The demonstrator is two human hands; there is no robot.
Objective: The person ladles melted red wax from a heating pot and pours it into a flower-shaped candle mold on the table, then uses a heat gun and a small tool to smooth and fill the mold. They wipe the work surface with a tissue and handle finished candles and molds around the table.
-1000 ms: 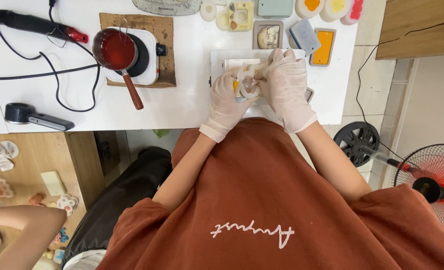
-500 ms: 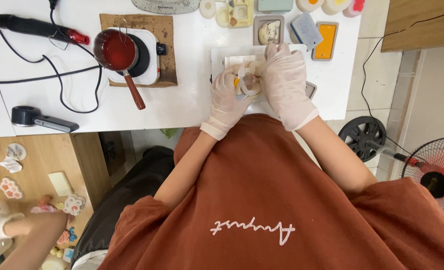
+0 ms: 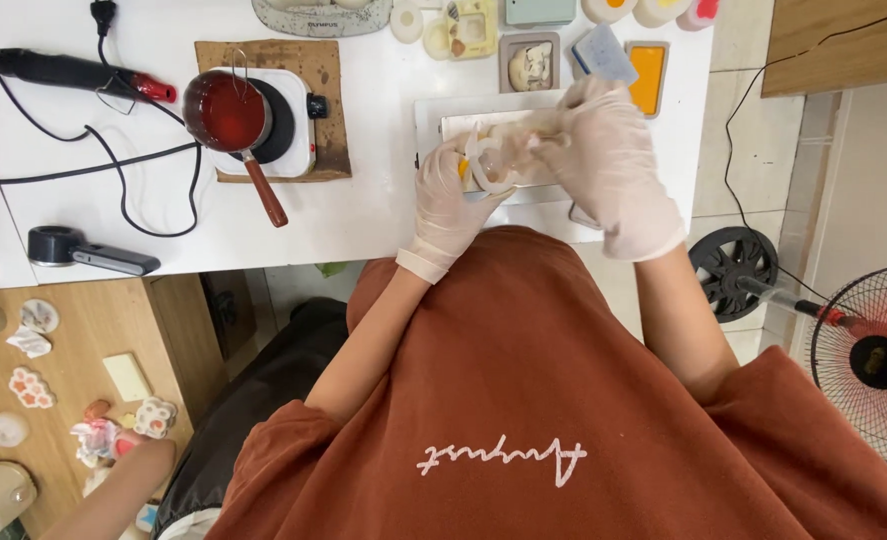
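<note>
Over the white worktop (image 3: 364,215), above the pale tray (image 3: 434,115), I'd keep my gloved left hand (image 3: 451,195) and right hand (image 3: 609,160) with fingers curled around the translucent silicone mould (image 3: 499,160), flexing it gently, evenly.

White table (image 3: 364,225). Both hands in whitish, see-thru gloves: left hand (image 3: 451,195), right hand (image 3: 604,160), on a clear mould (image 3: 499,160) w/ a yellow bit inside. Rust-brown shirt (image 3: 524,400), white script. Red pot (image 3: 226,110), brown handle, on white-black hotplate (image 3: 284,125). Orange tray (image 3: 648,75). Red-black fan (image 3: 879,360).
</note>
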